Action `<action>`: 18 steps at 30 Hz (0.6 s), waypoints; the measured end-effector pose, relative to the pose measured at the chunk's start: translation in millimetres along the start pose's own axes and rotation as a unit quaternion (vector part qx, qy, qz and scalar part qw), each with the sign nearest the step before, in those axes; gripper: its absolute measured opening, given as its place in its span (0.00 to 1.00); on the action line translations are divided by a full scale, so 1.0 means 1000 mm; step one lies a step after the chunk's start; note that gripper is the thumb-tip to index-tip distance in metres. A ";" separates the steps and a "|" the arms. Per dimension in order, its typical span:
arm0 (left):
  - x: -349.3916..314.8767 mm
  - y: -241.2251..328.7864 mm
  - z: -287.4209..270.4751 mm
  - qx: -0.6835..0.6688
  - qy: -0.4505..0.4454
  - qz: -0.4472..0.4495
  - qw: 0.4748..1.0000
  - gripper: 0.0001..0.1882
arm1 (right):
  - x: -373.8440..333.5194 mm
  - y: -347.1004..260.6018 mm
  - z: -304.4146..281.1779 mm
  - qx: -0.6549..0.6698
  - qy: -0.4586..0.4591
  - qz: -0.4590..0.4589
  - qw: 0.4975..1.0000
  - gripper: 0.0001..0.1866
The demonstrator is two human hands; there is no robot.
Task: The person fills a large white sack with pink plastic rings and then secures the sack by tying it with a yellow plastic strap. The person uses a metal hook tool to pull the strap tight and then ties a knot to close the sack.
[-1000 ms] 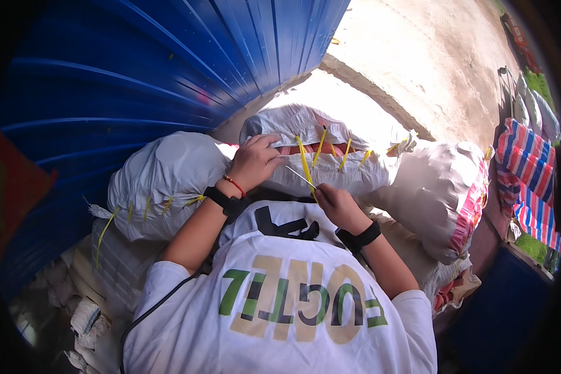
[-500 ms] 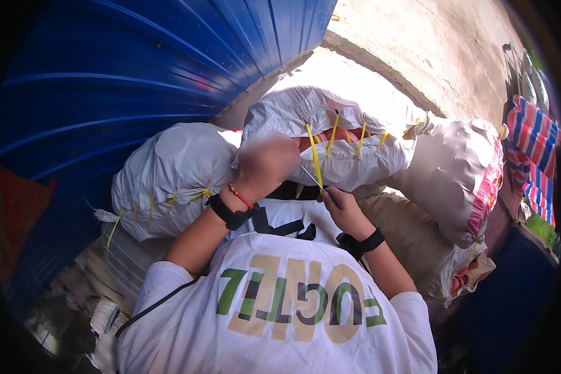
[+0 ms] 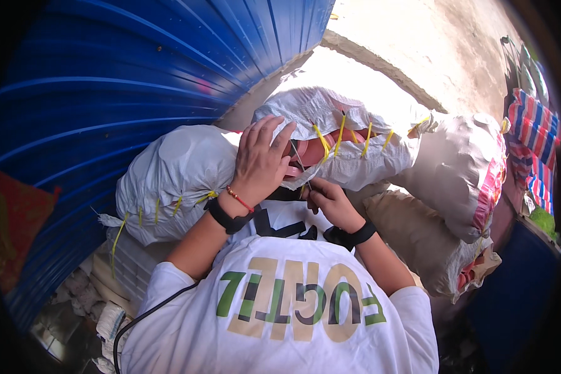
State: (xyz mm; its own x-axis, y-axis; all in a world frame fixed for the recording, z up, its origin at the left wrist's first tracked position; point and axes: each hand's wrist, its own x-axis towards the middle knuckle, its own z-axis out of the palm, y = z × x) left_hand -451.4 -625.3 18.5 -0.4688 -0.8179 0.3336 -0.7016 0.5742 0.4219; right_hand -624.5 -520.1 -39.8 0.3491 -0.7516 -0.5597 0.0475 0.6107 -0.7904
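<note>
A white woven sack [image 3: 358, 165] lies in front of me, its long mouth partly laced with yellow strips [image 3: 338, 138]. Reddish-pink contents [image 3: 311, 151] show through the gap. My left hand [image 3: 260, 156] rests on the left end of the mouth, its fingers stretched out over the sack's edge. Just below the lower lip, my right hand [image 3: 331, 202] is closed in a pinch on a thin needle-like rod, mostly hidden by the fingers. A thin pale line [image 3: 298, 156], perhaps a cord or part of the rod, crosses the opening between the hands.
Another tied white sack [image 3: 168, 165] lies to the left, and more full sacks [image 3: 452, 168] lie to the right. A blue corrugated metal sheet [image 3: 118, 81] stands at the left. Beyond the sacks is a concrete surface [image 3: 430, 50]. Striped cloth [image 3: 533, 131] hangs at the far right.
My right hand has moved slightly left, close under the sack's lip. The long yellow strip it was pulling taut now lies short against the mouth. My left hand's fingers reach higher.
</note>
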 end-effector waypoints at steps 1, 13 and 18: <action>-0.004 -0.017 0.011 0.015 -0.014 -0.011 1.000 0.13 | -0.002 -0.001 0.000 0.015 -0.016 0.003 1.000 0.07; -0.018 -0.045 0.025 -0.129 -0.034 -0.056 0.989 0.11 | 0.032 -0.009 0.011 0.004 0.058 -0.001 0.998 0.08; -0.028 -0.037 0.033 -0.152 -0.041 -0.075 0.985 0.08 | 0.042 -0.001 0.016 -0.061 0.102 -0.058 0.991 0.07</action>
State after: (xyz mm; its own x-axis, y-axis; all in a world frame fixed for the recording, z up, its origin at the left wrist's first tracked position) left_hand -430.0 -625.1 -33.8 -0.4224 -0.8874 0.1845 -0.5786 0.4207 0.6987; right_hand -594.5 -548.1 -59.0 0.1518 -0.8574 -0.4918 -0.0415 0.4916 -0.8698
